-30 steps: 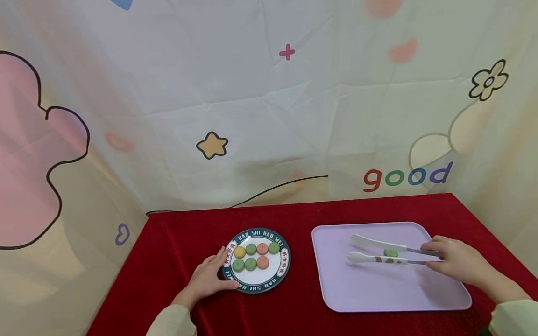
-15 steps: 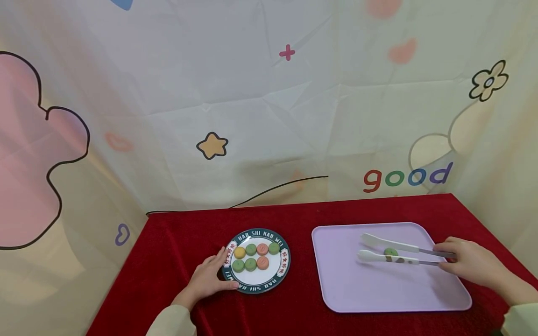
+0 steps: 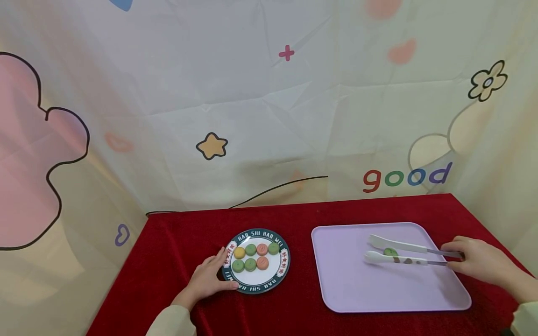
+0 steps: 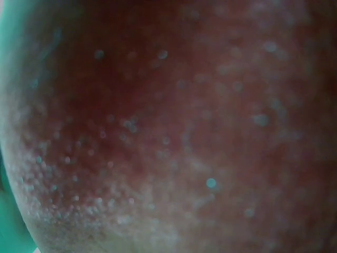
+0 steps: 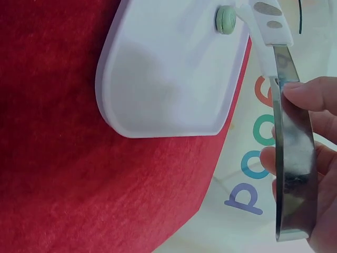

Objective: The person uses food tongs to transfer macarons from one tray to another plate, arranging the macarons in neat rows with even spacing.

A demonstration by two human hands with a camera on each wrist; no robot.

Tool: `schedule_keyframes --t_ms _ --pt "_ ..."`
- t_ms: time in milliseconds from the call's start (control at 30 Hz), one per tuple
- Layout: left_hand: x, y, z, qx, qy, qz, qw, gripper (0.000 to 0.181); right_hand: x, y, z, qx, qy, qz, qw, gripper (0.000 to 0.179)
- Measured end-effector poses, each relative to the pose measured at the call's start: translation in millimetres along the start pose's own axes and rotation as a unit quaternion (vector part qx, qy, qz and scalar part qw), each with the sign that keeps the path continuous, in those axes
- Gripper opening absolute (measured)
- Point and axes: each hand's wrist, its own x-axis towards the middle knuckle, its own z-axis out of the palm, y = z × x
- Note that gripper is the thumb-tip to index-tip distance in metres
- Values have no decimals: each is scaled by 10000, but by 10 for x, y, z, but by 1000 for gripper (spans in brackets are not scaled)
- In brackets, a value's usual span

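My left hand (image 3: 207, 276) lies at the left rim of a round plate (image 3: 254, 288) with a dark green patterned border, thumb and fingers spread along its edge. Several small macarons (image 3: 262, 263), green, pink and one yellow, sit in two rows on it. My right hand (image 3: 483, 262) grips the metal end of white-tipped tongs (image 3: 397, 243) above a lilac tray (image 3: 353, 289). One green macaron (image 3: 390, 252) appears between the spread tong arms in the head view. The right wrist view shows this macaron (image 5: 226, 20) on the tray, beside the tong tips. Skin fills the blurred left wrist view.
A red cloth (image 3: 300, 298) covers the table beneath plate and tray. Behind its far edge hangs a printed curtain (image 3: 260, 116) with a star, flower and the word "good". A strip of cloth separates plate from tray.
My right hand and the tongs have shifted right across the tray, bringing the tong tips closer to the green macaron. The left hand and plate have stayed put.
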Motion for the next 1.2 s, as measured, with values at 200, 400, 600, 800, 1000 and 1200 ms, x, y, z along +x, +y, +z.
schedule_keyframes --t_ms 200,400,600,800,1000,1200 --pt "3 -1 4 10 -26 -37 10000 105 -3 54 -29 46 -81 3 10000 38" --pt "4 0 2 19 -38 -54 10000 105 1 119 -33 17 -85 -15 10000 32" --pt "-7 11 2 -8 -62 -44 10000 106 -1 121 -87 -149 -78 -19 9999 31" --pt "-1 10 -4 -33 -82 -60 9999 105 -2 147 -131 -147 -122 -52 9998 33" --pt "-4 10 -10 -24 -90 -56 9999 105 -4 188 -150 -180 -171 -89 9997 30" --pt "-8 15 -15 13 -47 35 10000 104 -1 225 -167 -146 -228 -73 9996 29"
